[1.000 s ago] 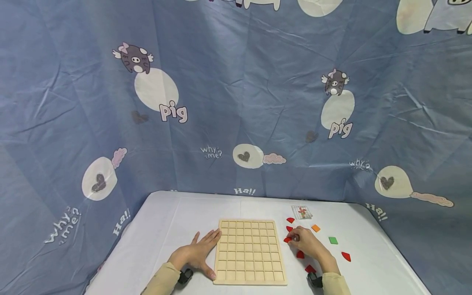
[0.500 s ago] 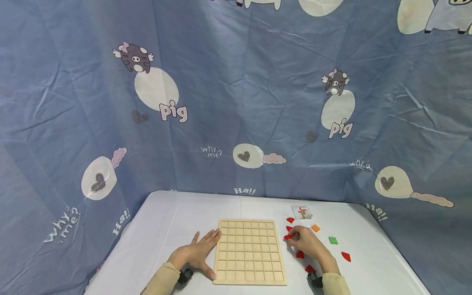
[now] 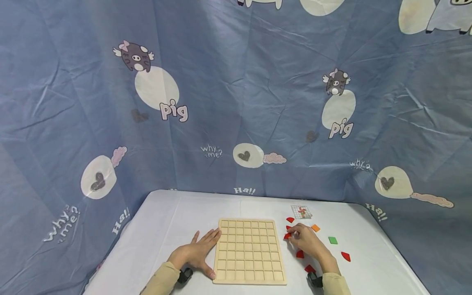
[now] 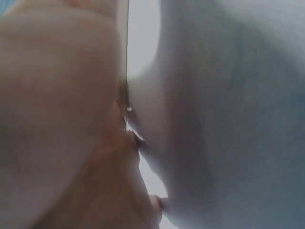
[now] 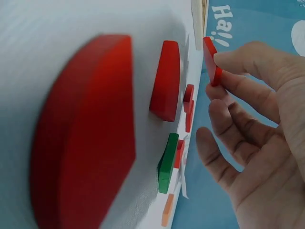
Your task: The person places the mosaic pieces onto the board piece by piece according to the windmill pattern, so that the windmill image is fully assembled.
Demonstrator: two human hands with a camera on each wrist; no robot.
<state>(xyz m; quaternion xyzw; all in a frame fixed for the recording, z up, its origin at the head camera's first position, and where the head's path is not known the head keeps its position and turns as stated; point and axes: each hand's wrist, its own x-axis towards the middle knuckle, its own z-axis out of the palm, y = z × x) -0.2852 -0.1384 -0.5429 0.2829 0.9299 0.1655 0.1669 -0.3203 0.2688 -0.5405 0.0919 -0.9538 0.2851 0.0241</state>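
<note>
— Blue cloth (image 3: pixel 221 102) bkgd w/ pig prints (image 3: pixel 135 56), white tabletop (image 3: pixel 184 221) below. What's the R hand (image 3: pixel 307 241) got?

— Pinched b/w thumb and finger: a red piece (image 3: pixel 287 236). R wrist cam shows it just off the tabletop. Wooden grid board (image 3: pixel 248 252) is L of that hand.

— Anything in the way there?

— Yep, 2nd red one (image 3: pixel 288 227) just beyond the fingertips, partly hidden by the hand. 3rd red one (image 3: pixel 290 220) past that, then a printed card (image 3: pixel 301 212) farther out.

— Other sides?

— Orange sq. (image 3: pixel 315 228) just beyond the hand, a bit R; green sq. (image 3: pixel 333 240) to its R; 4th red one (image 3: pixel 346 256) farther R, toward the person. 5th red one (image 3: pixel 300 254) sits just under the hand's near edge, 6th red one (image 3: pixel 309 268) by the wrist, near the black wrist cam (image 3: pixel 315 280).

— L hand (image 3: pixel 199 252)?

— Fingers spread, fingertips + thumb touching the board's L edge. L wrist view's mostly blur.
</note>
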